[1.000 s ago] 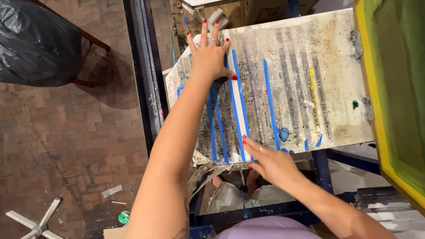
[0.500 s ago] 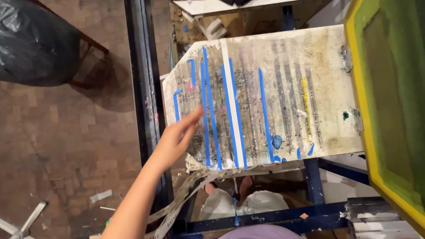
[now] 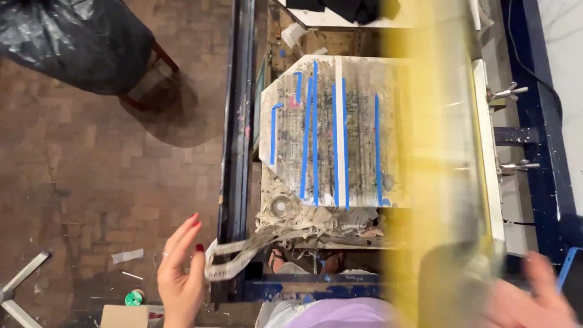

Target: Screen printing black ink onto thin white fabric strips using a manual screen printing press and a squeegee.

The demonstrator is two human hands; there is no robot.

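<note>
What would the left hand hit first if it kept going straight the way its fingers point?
The left hand points up-frame, slightly right. First in that line is probably the dark upright metal frame bar, beside the tape-striped printing board; depth is unclear, so it may pass above.

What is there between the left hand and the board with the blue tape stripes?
In the head view, a dark upright metal bar lies between the left hand and the taped board. A dirty strip of old tape hangs beside the fingers.

Brown parquet floor (image 3: 91, 182); black bag (image 3: 73, 42) on chair.
</note>
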